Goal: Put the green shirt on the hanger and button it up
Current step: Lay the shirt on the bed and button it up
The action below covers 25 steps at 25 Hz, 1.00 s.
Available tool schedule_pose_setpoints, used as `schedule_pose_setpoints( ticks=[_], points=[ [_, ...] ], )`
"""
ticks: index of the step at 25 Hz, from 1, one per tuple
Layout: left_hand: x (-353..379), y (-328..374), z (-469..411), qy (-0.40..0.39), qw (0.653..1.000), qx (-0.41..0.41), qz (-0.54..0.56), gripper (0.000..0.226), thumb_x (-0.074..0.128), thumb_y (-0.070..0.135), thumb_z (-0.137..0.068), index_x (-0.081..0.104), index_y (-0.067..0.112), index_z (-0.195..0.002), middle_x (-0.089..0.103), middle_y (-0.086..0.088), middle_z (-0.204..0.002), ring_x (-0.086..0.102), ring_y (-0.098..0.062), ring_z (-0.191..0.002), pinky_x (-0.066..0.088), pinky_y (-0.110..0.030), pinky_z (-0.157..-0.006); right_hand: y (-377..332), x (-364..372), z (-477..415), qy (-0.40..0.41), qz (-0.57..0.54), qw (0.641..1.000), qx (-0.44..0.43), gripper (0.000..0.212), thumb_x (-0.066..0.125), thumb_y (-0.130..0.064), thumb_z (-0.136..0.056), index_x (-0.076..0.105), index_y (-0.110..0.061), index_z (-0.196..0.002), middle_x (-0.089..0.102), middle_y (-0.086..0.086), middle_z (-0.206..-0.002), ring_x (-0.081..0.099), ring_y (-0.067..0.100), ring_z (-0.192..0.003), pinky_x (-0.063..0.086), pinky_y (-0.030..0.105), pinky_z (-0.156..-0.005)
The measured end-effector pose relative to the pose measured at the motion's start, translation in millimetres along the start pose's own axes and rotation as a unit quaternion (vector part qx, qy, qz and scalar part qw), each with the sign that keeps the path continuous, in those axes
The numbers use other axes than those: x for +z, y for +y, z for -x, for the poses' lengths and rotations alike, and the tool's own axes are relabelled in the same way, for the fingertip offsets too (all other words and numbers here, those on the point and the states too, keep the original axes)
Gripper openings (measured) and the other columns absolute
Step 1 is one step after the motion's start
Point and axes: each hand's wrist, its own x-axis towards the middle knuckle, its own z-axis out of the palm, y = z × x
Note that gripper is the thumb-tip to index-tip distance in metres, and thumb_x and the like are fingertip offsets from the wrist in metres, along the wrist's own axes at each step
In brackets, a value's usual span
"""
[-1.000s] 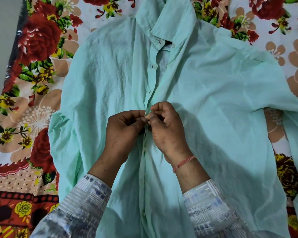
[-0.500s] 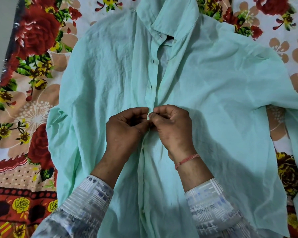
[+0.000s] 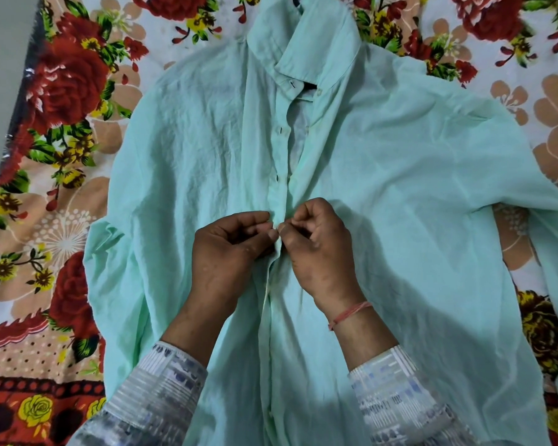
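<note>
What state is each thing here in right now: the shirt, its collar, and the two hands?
Green shirt: flat on floral sheet, upper front unbuttoned.
Collar: folded down, open.
Left hand: pinching the front edge.
Right hand: pinching the opposite edge.
Hanger: hidden, cannot tell.

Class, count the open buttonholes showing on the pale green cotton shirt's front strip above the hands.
3: one by the collar, one mid-chest, one just above the hands. Others may be hidden beneath the hands.

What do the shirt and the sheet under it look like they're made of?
Shirt: thin, matte woven cloth, probably cotton or a cotton blend; it creases finely and the placket gap shows paler through it. Sheet: printed floral fabric, smooth and flat, likely cotton or polyester; weave too fine to tell.
</note>
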Motion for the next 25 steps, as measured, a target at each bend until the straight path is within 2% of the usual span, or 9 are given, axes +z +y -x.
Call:
schedule_pose_setpoints(
  ticks=[2,5,7,10,13,19,25],
  points=[
    [-0.2,-0.8,2.0,-0.003,1.000,0.004,-0.002,0.026,0.077,-0.010,-0.090,0.083,0.011,-0.103,0.085,-0.008,-0.091,0.080,-0.016,-0.086,0.065,-0.026,-0.079,3.6,-1.7,-1.9,-0.022,-0.020,1.000,-0.002,0.021,0.073,-0.016,-0.089,0.052,-0.018,-0.087,0.070,0.013,-0.081,0.067,0.039,-0.079,0.061,0.053,-0.072],
    [-0.7,-2.0,2.6,-0.005,1.000,0.007,0.001,0.028,0.074,-0.013,-0.091,0.083,0.010,-0.104,0.085,-0.010,-0.093,0.080,-0.017,-0.089,0.065,-0.025,-0.081,6.3,-2.7,-3.6,-0.037,-0.002,0.999,-0.006,0.020,0.072,-0.018,-0.089,0.052,-0.022,-0.085,0.069,0.010,-0.080,0.067,0.039,-0.077,0.060,0.055,-0.072],
    [-1.0,-2.2,1.9,-0.010,1.000,0.008,0.006,0.030,0.074,-0.016,-0.089,0.083,0.009,-0.104,0.085,-0.012,-0.095,0.080,-0.019,-0.092,0.065,-0.027,-0.083,6.5,-2.5,-4.0,-0.037,0.012,0.999,-0.015,0.023,0.071,-0.015,-0.090,0.051,-0.023,-0.083,0.068,0.007,-0.076,0.065,0.034,-0.071,0.060,0.048,-0.069],
    [-1.4,-1.9,2.3,-0.012,1.000,0.013,0.008,0.033,0.075,-0.019,-0.086,0.082,0.008,-0.103,0.085,-0.011,-0.094,0.081,-0.020,-0.092,0.066,-0.029,-0.086,5.3,-3.8,-2.4,-0.035,0.055,0.996,-0.056,0.023,0.070,-0.006,-0.093,0.052,-0.018,-0.084,0.065,0.001,-0.071,0.060,0.014,-0.062,0.050,0.026,-0.062],
    [-0.7,-2.7,3.3,-0.004,1.000,0.017,0.005,0.032,0.078,-0.017,-0.084,0.082,0.010,-0.100,0.085,-0.008,-0.091,0.081,-0.017,-0.089,0.065,-0.031,-0.087,2.4,-5.8,0.7,-0.015,0.100,0.989,-0.107,0.017,0.068,-0.002,-0.092,0.055,-0.012,-0.088,0.062,-0.006,-0.070,0.059,0.007,-0.063,0.040,0.009,-0.061],
    [0.4,-6.9,6.0,-0.003,0.999,0.018,-0.040,0.032,0.084,-0.007,-0.084,0.084,0.016,-0.107,0.085,-0.007,-0.101,0.081,-0.023,-0.104,0.062,-0.043,-0.101,0.0,-0.3,3.9,0.016,0.128,0.983,-0.127,0.022,0.064,-0.001,-0.093,0.047,-0.014,-0.089,0.049,-0.010,-0.061,0.054,0.005,-0.056,0.035,0.009,-0.053],
    [1.3,-3.8,5.5,0.011,0.996,0.020,-0.086,0.035,0.077,-0.004,-0.092,0.084,0.028,-0.104,0.086,0.000,-0.101,0.082,-0.020,-0.101,0.063,-0.049,-0.099,-1.0,-0.4,2.6,-0.027,0.083,0.992,-0.092,0.025,0.064,-0.001,-0.096,0.045,-0.015,-0.089,0.049,-0.010,-0.067,0.051,0.004,-0.058,0.038,0.010,-0.057]
  ],
)
